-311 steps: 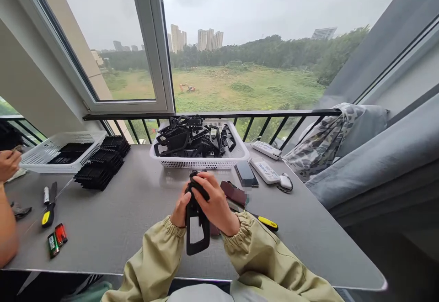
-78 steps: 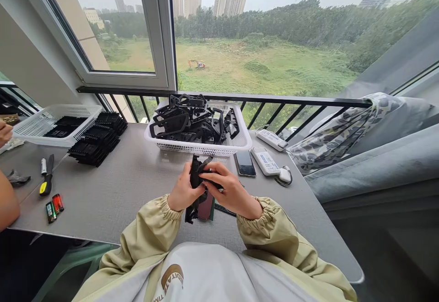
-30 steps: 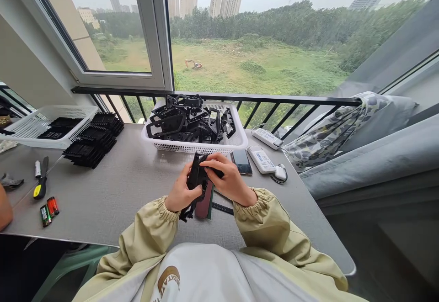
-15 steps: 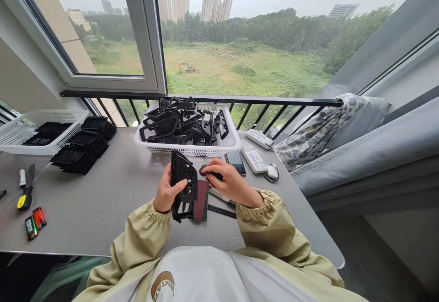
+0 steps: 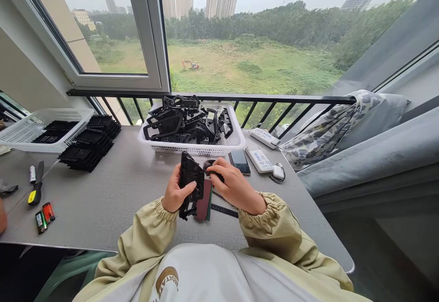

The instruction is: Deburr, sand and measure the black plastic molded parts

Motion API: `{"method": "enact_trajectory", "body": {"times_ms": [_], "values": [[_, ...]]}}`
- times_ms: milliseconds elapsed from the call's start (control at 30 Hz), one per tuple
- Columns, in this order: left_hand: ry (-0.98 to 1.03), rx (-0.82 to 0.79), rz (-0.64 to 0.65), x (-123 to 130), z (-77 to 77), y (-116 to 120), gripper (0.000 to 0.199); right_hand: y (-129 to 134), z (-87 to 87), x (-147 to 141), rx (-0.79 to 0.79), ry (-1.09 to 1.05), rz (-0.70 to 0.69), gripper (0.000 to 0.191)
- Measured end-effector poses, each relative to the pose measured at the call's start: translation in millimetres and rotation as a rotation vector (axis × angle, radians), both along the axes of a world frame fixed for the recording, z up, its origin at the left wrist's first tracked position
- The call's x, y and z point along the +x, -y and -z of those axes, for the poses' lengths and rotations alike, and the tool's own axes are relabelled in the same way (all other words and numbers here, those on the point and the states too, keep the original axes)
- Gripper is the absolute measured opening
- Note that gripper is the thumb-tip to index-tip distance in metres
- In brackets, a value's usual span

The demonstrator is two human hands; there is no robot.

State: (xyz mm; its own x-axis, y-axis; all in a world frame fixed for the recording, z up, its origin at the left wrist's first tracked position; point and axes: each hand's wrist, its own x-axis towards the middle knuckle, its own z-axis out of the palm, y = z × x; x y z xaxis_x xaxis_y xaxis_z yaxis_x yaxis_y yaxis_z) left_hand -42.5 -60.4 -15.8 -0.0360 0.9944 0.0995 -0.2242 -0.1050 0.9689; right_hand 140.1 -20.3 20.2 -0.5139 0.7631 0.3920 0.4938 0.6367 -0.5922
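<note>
Grey table (image 5: 103, 210) is carrying the work, and just in front of the white plastic basket (image 5: 192, 151), the left hand (image 5: 174, 190) is grasping a black plastic frame (image 5: 188, 178) upright. The right hand (image 5: 233, 185) is pinching a small dark piece (image 5: 210, 167), I think, because the fingers are hiding it.

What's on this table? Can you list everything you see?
Large mesh basket: one, white, far edge, holding black plastic parts.
Small mesh basket: one, white, left end.
Stacked parts: several, black, beside it.
Screwdriver: one, yellow-black, left.
Batteries: two, green and red, left.
Phone: one, black, right of basket.
Remotes: two, white, right.
Pad: one, maroon, under the hands.
Left hand: one, bare, gripping a black plastic frame.
Right hand: one, bare, pinching a small dark piece.
</note>
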Motion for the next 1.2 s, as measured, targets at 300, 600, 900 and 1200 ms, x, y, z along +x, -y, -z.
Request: {"method": "enact_trajectory", "body": {"times_ms": [300, 600, 900, 1200], "values": [[0.194, -0.103, 0.060, 2.8, -6.1, -1.3, 0.048, 3.4, -3.7, -5.8, 0.068, -0.298, -0.068, 0.023], [0.187, -0.079, 0.000, 3.3, 0.0, 0.0, 0.044, 4.4, -11.6, -1.9, -0.083, -0.276, -0.232, 0.018], [0.130, -0.069, 0.034, 4.3, 1.3, 1.8, 0.040, 7.3, -15.1, -6.9, -0.016, -0.234, -0.145, 0.021], [0.070, -0.025, 0.041, 9.3, 0.6, 3.4, 0.038, 13.7, -13.5, -17.5, 0.067, -0.168, -0.156, 0.023]]}}
